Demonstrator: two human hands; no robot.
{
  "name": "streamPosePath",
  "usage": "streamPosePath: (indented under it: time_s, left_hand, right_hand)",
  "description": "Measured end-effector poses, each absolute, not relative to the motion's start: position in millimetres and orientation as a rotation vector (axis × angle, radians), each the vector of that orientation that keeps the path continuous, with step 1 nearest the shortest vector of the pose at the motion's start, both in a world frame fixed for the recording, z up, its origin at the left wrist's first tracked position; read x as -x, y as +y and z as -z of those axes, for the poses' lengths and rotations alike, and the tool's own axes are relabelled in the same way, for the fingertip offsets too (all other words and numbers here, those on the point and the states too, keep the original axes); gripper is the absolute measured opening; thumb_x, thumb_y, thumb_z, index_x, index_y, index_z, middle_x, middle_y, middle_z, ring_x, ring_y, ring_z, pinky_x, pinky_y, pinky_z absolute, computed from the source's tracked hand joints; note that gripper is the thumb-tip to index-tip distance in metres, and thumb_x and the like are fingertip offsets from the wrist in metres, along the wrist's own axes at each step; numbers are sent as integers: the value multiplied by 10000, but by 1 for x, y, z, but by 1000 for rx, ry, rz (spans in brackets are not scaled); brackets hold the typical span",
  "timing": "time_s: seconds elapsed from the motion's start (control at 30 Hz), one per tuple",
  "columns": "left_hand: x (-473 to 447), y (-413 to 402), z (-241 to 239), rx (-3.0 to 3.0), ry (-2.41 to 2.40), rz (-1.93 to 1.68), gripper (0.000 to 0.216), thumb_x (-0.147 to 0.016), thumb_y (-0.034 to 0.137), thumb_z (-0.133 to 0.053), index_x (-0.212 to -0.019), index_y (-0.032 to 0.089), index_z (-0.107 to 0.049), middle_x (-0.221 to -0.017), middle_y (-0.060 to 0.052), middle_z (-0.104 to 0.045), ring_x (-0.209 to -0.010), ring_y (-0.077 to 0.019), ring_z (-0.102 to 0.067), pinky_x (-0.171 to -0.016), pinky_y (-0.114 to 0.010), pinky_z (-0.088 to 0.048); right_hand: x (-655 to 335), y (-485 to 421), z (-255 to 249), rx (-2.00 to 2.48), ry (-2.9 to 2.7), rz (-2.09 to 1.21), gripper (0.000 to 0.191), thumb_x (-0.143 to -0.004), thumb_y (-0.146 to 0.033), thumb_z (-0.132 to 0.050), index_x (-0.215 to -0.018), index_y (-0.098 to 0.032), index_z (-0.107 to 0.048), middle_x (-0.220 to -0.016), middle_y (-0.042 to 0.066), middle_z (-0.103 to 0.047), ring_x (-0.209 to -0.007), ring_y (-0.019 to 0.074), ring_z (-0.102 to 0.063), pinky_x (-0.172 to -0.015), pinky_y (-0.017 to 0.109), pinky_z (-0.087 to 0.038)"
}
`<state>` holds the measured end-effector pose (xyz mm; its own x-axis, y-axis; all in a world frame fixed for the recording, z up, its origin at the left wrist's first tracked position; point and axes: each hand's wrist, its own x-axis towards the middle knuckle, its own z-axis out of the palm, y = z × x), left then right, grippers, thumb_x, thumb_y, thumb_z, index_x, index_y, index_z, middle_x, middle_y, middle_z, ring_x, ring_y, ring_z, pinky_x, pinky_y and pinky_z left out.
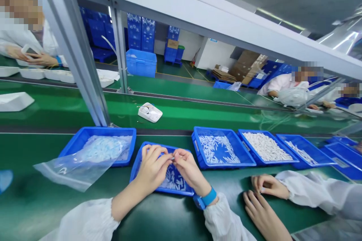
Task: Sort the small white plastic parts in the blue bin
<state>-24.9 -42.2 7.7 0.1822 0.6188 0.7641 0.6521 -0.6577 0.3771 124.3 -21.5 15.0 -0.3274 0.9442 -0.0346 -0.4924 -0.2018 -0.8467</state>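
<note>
My left hand (154,167) and my right hand (187,165) meet above a blue tray (134,173) of small white strip-like pieces (174,180). Both hands are closed in a pinch, fingertip to fingertip, on a tiny piece that is too small to name. A blue band circles my right wrist. Left of my hands, a blue tray (63,152) holds a clear plastic bag (82,169) with pale blue-white pieces in it. To the right stands another blue tray (198,158) of loose white pieces (216,148).
Farther right are blue trays with white pieces (267,147). A co-worker's hands (263,199) rest on the green table (226,211) at right. A white plastic shell (150,112) lies on the green belt (181,115) beyond. A metal post (82,52) rises at left; people sit across the line.
</note>
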Motion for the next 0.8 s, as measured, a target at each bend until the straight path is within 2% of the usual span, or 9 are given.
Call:
streamPosePath:
  time_s: [0.23,0.37,0.5,0.67,0.8]
  left_hand:
    - [28,-38,-9,2305,-1354,1677,125,-862,159,-575,-824,223,-676,-820,-16,-643,-813,-176,-533,-802,-388,-355]
    - [27,-39,-9,2324,-1363,1660,121,-868,170,-576,-820,221,-675,-821,-18,-644,-827,-186,-520,-801,-396,-350]
    - [27,-40,-10,2376,-1387,1587,147,-887,152,-531,-953,193,-655,-881,-44,-648,-863,-197,-528,-812,-398,-361]
    - [27,-39,-11,2467,-1456,1544,161,-904,165,-483,-831,171,-626,-805,-32,-639,-795,-174,-545,-770,-357,-379]
    - [26,-38,-11,2582,-1450,1413,160,-901,167,-474,-821,160,-612,-800,-38,-635,-779,-182,-549,-730,-348,-384]
  right_hand:
    - [-125,-25,-12,871,-1099,-1512,253,-717,-399,-759,-742,-156,-696,-786,53,-685,-773,165,-621,-771,295,-499]
    - [-128,-24,-5,1002,-1226,-1380,210,-699,-350,-776,-757,-160,-709,-744,46,-693,-700,158,-623,-730,291,-503]
    - [-129,-22,-4,1027,-1202,-1318,200,-712,-353,-766,-753,-171,-693,-732,38,-686,-687,154,-626,-710,283,-503]
    - [-129,-22,-8,1052,-1264,-1270,232,-737,-379,-741,-712,-171,-641,-674,19,-648,-653,148,-601,-680,277,-476]
    - [-130,-23,-7,1005,-1311,-1265,269,-810,-401,-666,-697,-176,-572,-645,0,-603,-626,132,-558,-657,265,-438]
